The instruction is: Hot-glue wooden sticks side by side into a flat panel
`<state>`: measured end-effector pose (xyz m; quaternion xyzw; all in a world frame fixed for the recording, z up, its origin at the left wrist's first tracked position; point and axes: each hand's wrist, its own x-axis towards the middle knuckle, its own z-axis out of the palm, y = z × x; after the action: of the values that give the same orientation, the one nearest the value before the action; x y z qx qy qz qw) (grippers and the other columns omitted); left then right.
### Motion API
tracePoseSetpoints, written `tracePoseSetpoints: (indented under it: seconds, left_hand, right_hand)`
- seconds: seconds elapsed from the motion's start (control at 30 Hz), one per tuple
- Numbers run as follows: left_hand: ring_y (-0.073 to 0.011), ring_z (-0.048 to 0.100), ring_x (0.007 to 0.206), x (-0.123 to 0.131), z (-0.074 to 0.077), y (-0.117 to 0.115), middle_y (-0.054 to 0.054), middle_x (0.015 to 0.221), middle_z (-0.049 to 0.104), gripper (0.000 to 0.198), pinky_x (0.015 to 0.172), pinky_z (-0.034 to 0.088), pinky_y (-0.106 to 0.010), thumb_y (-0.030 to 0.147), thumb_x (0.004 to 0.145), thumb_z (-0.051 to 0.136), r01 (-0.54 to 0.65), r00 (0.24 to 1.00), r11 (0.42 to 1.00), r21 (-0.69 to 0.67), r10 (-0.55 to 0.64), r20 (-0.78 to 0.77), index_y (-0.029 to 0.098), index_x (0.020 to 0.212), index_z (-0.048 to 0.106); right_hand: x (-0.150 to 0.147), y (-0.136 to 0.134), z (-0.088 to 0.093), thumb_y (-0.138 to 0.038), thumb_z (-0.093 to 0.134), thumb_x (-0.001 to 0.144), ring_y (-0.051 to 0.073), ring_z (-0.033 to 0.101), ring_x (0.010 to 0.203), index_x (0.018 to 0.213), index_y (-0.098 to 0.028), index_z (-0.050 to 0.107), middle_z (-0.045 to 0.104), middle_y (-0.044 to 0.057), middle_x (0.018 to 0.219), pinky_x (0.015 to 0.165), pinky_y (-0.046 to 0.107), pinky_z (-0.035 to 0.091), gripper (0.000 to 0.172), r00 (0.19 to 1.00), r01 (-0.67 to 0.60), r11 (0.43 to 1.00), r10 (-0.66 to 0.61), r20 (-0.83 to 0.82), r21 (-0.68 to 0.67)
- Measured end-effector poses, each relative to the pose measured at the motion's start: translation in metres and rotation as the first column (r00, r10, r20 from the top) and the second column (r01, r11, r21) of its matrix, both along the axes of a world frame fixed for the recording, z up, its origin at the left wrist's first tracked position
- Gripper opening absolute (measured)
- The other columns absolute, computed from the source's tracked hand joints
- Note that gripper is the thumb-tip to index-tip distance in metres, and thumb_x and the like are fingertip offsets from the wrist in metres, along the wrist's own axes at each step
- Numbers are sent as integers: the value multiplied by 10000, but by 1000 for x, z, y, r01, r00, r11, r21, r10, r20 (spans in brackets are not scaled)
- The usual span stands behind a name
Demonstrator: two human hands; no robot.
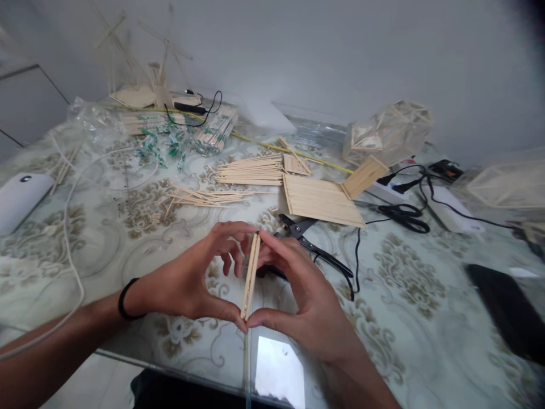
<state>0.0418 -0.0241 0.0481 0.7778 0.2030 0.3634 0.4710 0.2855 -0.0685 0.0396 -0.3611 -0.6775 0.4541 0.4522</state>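
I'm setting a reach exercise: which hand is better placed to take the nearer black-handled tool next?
Probably the right hand: the nearer black-handled tool lies just beyond it, farther from the left hand. Both hands hold the wooden sticks.

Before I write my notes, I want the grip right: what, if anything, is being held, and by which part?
Two thin wooden strips, held together by their near and far ends, between left hand and right hand.

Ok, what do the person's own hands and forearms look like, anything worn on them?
The left hand and right hand are ungloved. A thin black band circles the left wrist; none shows on the right. Both visible forearms are sleeveless.
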Motion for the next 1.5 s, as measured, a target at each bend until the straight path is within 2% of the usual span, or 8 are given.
tracePoseSetpoints:
  seconds: [0.27, 0.4, 0.57, 0.97, 1.13, 1.3, 1.4, 1.5]
  left_hand:
    - [-265, 659, 1191, -1, 4, 2, -109, 1569, 538, 1058, 867, 641, -354, 316, 762, 1028, 26, 999, 999, 35, -25, -19, 444, 1626, 431]
    - [-232, 646, 1134, -1, 5, 0, -98, 1565, 528, 1154, 891, 628, -354, 313, 751, 1029, 2, 998, 1000, 25, -1, -64, 464, 1667, 343]
    - [-218, 636, 1066, 0, 7, -1, -57, 1343, 609, 1126, 851, 605, -331, 261, 723, 1021, 10, 995, 998, 66, -3, -103, 424, 1625, 367]
    - [-244, 630, 981, 2, 4, -3, -73, 1262, 609, 999, 824, 617, -427, 283, 747, 945, 44, 963, 989, 139, -5, -269, 326, 1538, 336]
    - [-259, 671, 1031, 0, 5, -2, -83, 1294, 617, 949, 891, 617, -452, 246, 764, 889, 20, 941, 985, 171, 39, -337, 279, 1534, 335]
    - [-246, 672, 1007, -2, -3, 4, -56, 1202, 609, 929, 841, 601, -416, 273, 744, 884, -58, 885, 977, 206, 146, -442, 263, 1501, 344]
    - [-240, 661, 980, -1, -7, 8, -59, 1196, 604, 911, 817, 587, -408, 314, 749, 891, -98, 870, 975, 197, 180, -458, 254, 1483, 355]
    - [-236, 665, 975, -1, -6, 9, -73, 1232, 613, 878, 824, 579, -409, 333, 745, 894, -117, 882, 978, 173, 182, -434, 245, 1455, 387]
  right_hand:
    - [-1, 1, 1, -542, 971, 813, 251, 704, 1106, 1641, -494, 521, 687, 33, 1253, 1089, 448, 582, 944, 997, -14, 1000, 13, -72, -24]
    - [-2, 1, 4, -462, 838, 993, 185, 724, 964, 1513, -439, 664, 730, 8, 1099, 955, 348, 623, 549, 982, 76, 992, -92, -163, -105]
    - [-3, 1, 7, -317, 822, 990, 148, 713, 798, 1133, -302, 838, 757, -23, 860, 780, 265, 583, 144, 979, 203, 968, -205, -2, -147]
    - [-6, 3, 12, -291, 752, 1017, 147, 631, 692, 883, -248, 776, 700, -31, 736, 675, 281, 485, 143, 985, 171, 965, -165, 46, -198]
    - [3, 12, 13, -453, 799, 1002, 182, 681, 912, 872, -265, 766, 723, 23, 1053, 877, 339, 587, 231, 908, 29, 940, -167, -384, -340]
    - [52, 15, 39, -371, 992, 764, 119, 514, 658, 818, -256, 737, 552, -40, 763, 641, 236, 553, 284, 706, 150, 886, -407, -579, -439]
    - [109, 12, 51, -333, 1015, 629, 108, 395, 560, 741, -232, 700, 432, -56, 661, 490, 237, 431, 349, 676, 409, 813, -575, -461, -413]
    - [181, 10, 52, -433, 965, 678, 138, 432, 515, 682, -268, 707, 484, -18, 619, 476, 324, 416, 306, 682, 661, 708, -705, -195, -248]
